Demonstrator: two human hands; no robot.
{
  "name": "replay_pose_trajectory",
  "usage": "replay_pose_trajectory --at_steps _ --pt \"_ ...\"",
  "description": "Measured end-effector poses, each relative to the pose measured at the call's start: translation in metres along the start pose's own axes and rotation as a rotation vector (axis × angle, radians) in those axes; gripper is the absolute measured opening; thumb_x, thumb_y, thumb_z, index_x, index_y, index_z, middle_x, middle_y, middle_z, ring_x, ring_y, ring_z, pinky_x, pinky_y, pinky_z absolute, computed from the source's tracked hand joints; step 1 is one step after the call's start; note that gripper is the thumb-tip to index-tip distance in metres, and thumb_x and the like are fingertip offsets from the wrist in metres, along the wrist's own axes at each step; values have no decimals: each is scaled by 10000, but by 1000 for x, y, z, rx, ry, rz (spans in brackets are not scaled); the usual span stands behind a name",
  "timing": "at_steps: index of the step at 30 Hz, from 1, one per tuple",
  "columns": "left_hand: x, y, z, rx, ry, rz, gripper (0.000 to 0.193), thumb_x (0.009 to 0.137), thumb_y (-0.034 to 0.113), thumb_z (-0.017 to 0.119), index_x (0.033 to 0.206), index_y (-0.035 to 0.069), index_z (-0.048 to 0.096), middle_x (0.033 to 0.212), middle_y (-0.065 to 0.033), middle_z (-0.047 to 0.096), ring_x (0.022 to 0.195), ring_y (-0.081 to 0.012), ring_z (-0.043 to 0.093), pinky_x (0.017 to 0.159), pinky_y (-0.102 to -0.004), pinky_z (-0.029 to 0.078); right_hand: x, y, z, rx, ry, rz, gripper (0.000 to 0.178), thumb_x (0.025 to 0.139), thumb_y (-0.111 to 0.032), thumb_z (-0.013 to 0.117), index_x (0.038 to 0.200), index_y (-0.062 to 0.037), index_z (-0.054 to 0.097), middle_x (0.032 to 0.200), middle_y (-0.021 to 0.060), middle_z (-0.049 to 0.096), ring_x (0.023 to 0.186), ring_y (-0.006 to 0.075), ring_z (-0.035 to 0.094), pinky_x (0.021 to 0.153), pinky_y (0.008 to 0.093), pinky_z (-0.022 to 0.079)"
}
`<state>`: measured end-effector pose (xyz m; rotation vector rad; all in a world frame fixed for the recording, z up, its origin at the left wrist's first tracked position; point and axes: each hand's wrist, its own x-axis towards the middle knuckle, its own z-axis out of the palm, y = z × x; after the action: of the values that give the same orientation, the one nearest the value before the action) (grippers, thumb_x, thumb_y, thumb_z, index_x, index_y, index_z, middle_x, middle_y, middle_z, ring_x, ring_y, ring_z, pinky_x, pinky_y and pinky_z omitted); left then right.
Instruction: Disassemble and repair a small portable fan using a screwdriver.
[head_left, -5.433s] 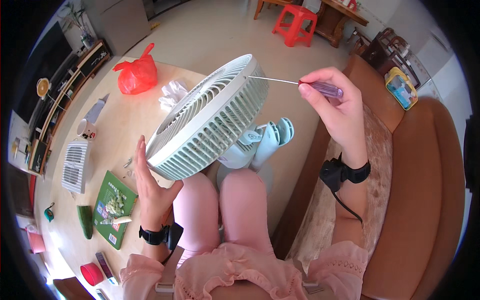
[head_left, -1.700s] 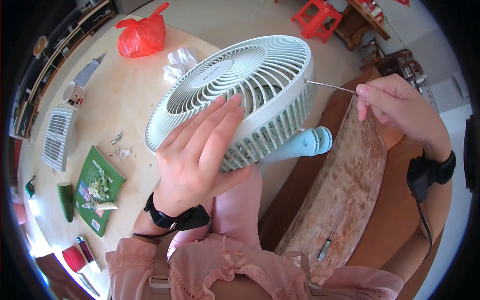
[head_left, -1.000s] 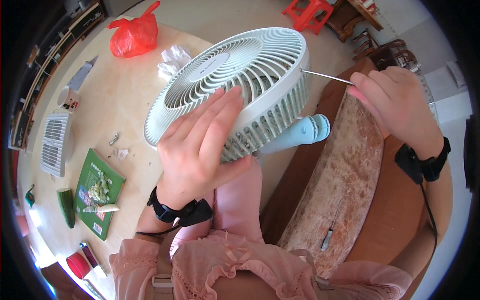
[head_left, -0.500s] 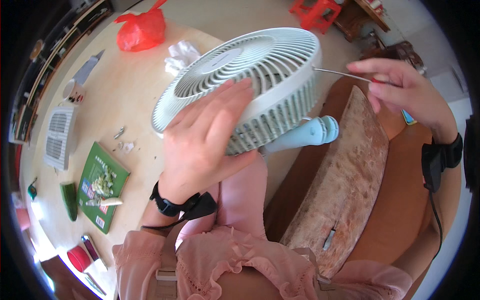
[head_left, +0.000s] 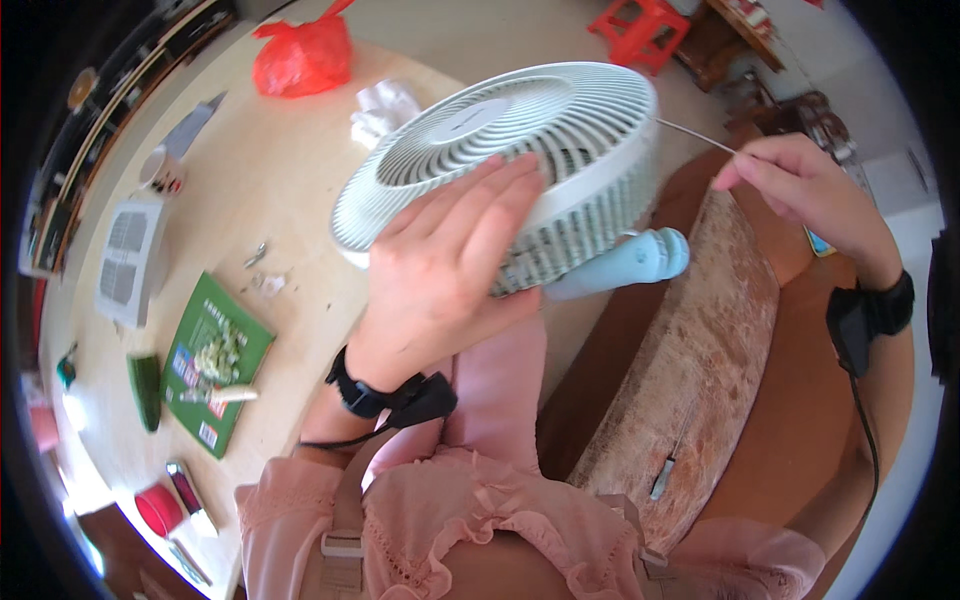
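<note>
A pale green round fan (head_left: 470,120) is held tilted above my lap, its slatted front cover facing up and away. Against the fan's near side and rim presses my left hand (head_left: 450,250), fingers lying on the slats and thumb underneath. A light blue stand part (head_left: 625,265) juts out below the fan. To the right, my right hand (head_left: 805,190) is closed in a pinch on a screwdriver (head_left: 697,134). Its thin metal shaft reaches the fan's right rim, while its handle is hidden in my fingers. Where the tip meets the rim is too small to make out.
On the table at left are a green book (head_left: 215,435) with chopped pieces on it, a cucumber (head_left: 145,390), a white grille (head_left: 128,262), a cup (head_left: 160,172), crumpled tissue (head_left: 383,112) and a red bag (head_left: 303,60). A mottled cushion (head_left: 690,350) lies at right.
My right hand's fingers have curled closer round the screwdriver, covering its red handle. The view has shifted slightly, and the fan and left hand sit a little further right.
</note>
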<state>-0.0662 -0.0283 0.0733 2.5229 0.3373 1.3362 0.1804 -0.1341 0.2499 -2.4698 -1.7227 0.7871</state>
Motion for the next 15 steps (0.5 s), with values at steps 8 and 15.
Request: replay_pose_trajectory --at_steps 8,15 --pt "-4 0 0 17 36 -52 715 494 103 758 1163 37 513 1140 -108 588 986 -278 598 817 -356 491 -75 101 72 269 589 0 231 941 -241 466 975 -50 592 741 -47 490 674 27 428 599 173 367" --pt "2 13 16 16 24 -81 728 552 174 804 1201 61 494 1117 -97 597 970 -275 603 821 -354 487 -241 253 368 162 904 1004 269 840 -238 575 931 10 632 744 175 627 687 280 612 618 359 474"
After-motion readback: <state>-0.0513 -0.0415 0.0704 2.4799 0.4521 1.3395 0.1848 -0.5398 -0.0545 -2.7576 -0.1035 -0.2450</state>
